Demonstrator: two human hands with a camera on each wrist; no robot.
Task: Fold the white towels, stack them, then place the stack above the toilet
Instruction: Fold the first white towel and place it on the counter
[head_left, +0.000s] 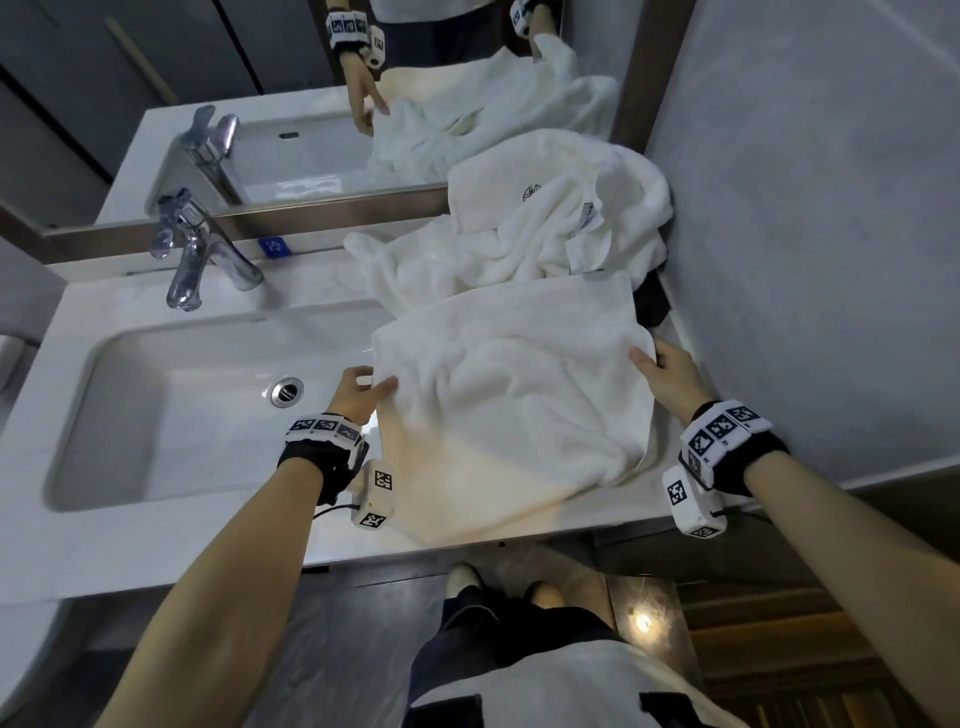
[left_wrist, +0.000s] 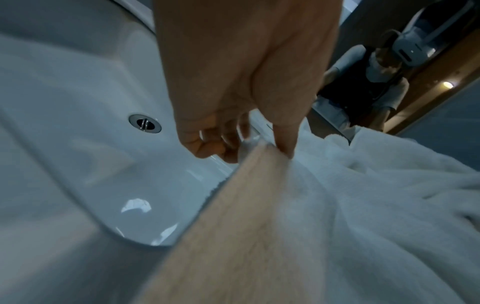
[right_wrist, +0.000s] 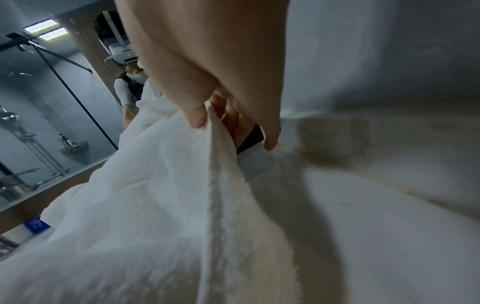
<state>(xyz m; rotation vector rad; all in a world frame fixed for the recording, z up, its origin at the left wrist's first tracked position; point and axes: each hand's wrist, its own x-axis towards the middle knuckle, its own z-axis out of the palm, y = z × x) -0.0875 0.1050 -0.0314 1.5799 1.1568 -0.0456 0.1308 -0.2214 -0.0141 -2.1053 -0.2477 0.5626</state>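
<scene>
The white towel (head_left: 514, 384), at centre right of the head view, lies on the vanity counter (head_left: 519, 519) with its left edge over the sink basin (head_left: 171, 415); a slack pinch could let that edge sag into the basin. The left hand (head_left: 356, 392) pinches the left edge between thumb and curled fingers. The right hand (head_left: 667, 376) pinches the right edge, thumb on top; crumpled towels (head_left: 545, 228) wait above.

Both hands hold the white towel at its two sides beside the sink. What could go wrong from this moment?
1. The left hand pinches the towel at its edge right over the sink basin; a slip could drop that side into the basin, possibly wetting it.
2. The towel is wrinkled in the middle, so a fold made now may come out uneven.
3. The crumpled towel pile lies just behind; it may get dragged along.
</scene>
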